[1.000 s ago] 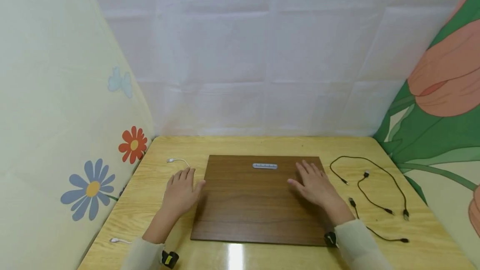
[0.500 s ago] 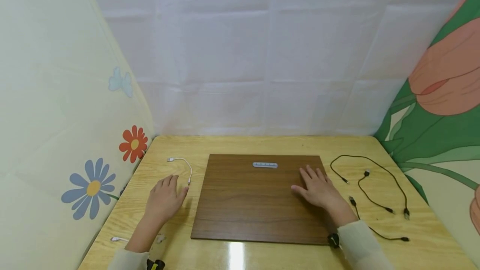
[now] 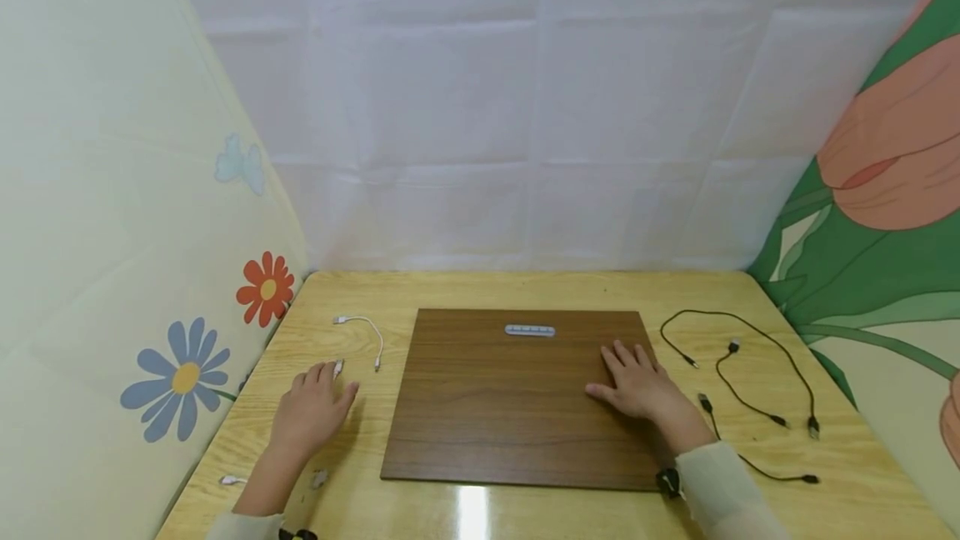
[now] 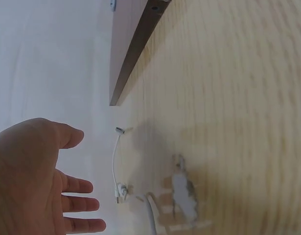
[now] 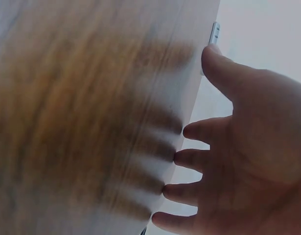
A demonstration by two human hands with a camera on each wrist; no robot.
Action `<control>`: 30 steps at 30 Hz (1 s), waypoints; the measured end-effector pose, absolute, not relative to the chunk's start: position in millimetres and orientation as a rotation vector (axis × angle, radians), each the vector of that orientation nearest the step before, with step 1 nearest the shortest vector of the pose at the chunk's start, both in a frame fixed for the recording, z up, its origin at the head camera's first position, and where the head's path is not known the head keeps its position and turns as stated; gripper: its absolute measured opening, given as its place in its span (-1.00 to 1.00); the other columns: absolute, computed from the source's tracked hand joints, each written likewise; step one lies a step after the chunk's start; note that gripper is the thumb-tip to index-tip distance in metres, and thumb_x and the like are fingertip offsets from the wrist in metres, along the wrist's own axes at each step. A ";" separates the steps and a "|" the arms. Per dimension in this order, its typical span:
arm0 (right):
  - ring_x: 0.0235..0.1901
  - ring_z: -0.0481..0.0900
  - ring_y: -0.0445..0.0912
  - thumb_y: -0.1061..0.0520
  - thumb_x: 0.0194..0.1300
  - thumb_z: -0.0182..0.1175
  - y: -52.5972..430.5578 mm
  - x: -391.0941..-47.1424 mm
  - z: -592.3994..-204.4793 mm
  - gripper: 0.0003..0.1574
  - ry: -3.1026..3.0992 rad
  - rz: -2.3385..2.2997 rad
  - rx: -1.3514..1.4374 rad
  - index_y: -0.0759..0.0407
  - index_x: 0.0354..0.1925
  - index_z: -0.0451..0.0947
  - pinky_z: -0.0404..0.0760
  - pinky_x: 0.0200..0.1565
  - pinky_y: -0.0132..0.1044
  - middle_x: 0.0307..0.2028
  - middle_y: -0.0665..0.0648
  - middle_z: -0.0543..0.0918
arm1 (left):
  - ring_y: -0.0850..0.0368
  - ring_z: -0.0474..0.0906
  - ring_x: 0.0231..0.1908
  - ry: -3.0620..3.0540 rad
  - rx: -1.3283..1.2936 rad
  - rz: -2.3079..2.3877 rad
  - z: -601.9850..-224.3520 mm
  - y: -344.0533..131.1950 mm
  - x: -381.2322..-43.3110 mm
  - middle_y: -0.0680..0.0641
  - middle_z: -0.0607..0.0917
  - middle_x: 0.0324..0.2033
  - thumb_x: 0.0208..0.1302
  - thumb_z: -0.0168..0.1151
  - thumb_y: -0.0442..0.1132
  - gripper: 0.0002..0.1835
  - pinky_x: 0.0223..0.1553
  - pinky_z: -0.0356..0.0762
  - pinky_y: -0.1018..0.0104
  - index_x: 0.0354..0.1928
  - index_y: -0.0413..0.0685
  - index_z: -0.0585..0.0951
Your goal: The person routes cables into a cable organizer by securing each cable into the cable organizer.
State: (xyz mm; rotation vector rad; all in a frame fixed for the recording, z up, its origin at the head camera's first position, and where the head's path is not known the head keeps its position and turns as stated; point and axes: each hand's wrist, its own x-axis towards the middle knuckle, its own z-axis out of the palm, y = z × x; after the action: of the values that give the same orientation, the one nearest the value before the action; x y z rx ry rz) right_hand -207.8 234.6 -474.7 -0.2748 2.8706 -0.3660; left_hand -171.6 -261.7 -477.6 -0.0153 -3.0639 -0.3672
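– Cream sleeve (image 3: pixel 716 477), right hand (image 3: pixel 641 390) below it. Posture?
– Spread wide, thumb well off the fingers, nothing gripped. Fingertips appear to touch the brown board (image 3: pixel 517 407), right of its middle.
– Left hand (image 3: pixel 303 415)?
– Fingers straight, thumb apart, holding nothing. Raised over the table (image 3: pixel 480 290), left of the board. White plug (image 3: pixel 338 368) shows just beyond the fingertips; whatever trails from it is hidden by the hand in the head view.
– Board: location, handling?
– Flat on the table, mostly between the hands. Judged stiff and fairly weighty, as its edge looks thick in the left wrist view; smooth face likely offers little grip. Best hold: both short edges, kept level.
– Why level?
– Pale slotted strip (image 3: pixel 530 331) lies near the far edge. Fixed or loose: cannot tell. If loose, a tilt could slide it off.
– Farther out?
– Curved white cable (image 3: pixel 375 328) beyond the left hand; another white plug (image 3: pixel 231 480) left of that forearm; black cables (image 3: pixel 733 347) right of the board. Estimate for all: light, limp, firm only at the plugs. Pinch there; the thin necks are probably weakest.
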 end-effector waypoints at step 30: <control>0.45 -0.11 0.55 -0.35 0.43 0.10 233.0 -205.5 -468.9 0.09 2.823 -0.342 -0.268 0.34 0.54 0.07 0.07 0.27 0.54 0.52 0.51 -0.02 | -0.33 0.45 -0.10 -3.183 0.111 -0.389 -483.2 -284.3 -174.8 -0.33 0.51 -0.22 0.44 0.04 -0.08 -0.56 -0.22 0.49 -0.24 -0.16 -0.46 0.48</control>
State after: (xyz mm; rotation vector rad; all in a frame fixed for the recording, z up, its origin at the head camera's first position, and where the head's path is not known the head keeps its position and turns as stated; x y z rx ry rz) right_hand -205.5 233.0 -468.9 -0.2676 2.8231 -0.3422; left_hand -174.8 -284.3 -483.2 0.1106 -3.1832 -0.3888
